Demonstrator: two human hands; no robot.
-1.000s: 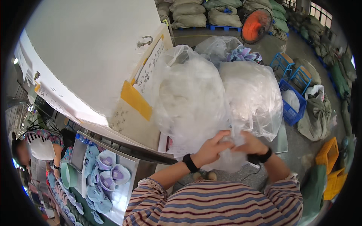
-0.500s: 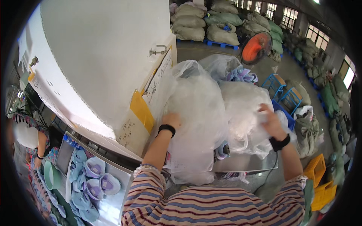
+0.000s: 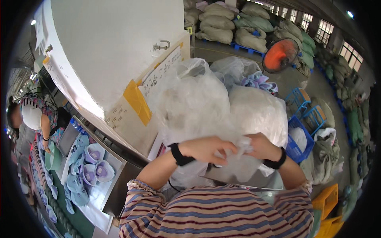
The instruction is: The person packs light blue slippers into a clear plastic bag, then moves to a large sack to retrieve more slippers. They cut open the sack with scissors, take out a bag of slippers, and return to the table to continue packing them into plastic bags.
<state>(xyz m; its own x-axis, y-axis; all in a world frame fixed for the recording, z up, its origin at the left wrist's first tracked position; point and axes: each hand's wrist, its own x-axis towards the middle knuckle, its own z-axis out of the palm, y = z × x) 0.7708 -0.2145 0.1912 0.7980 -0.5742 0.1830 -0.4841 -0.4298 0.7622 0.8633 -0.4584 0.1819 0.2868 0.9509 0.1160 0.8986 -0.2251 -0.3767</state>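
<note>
A thin clear plastic bag [image 3: 237,166] hangs in front of my body, its upper edge bunched between my hands. My right hand [image 3: 262,147] pinches that bunched edge. Beside it, my left hand [image 3: 208,150] has its fingers bent and apart at the bag; whether they touch the film is blurred. Behind my hands stands a large clear sack [image 3: 194,101] of whitish plastic, with a second full, shiny plastic sack [image 3: 258,113] to its right. Both rest on a metal table [image 3: 270,180], mostly covered by them.
Left, blue and purple caps [image 3: 95,152] lie on a metal-edged table beside a white pillar [image 3: 119,47]. Another person [image 3: 35,117] works there near a green basin [image 3: 51,158]. Right are a blue crate [image 3: 295,148], yellow crates [image 3: 327,202] and a fan [image 3: 279,55].
My left hand has left the large sack and moved right. My right hand has come down and inward, and both now meet at a small clear bag. The view has shifted slightly.
</note>
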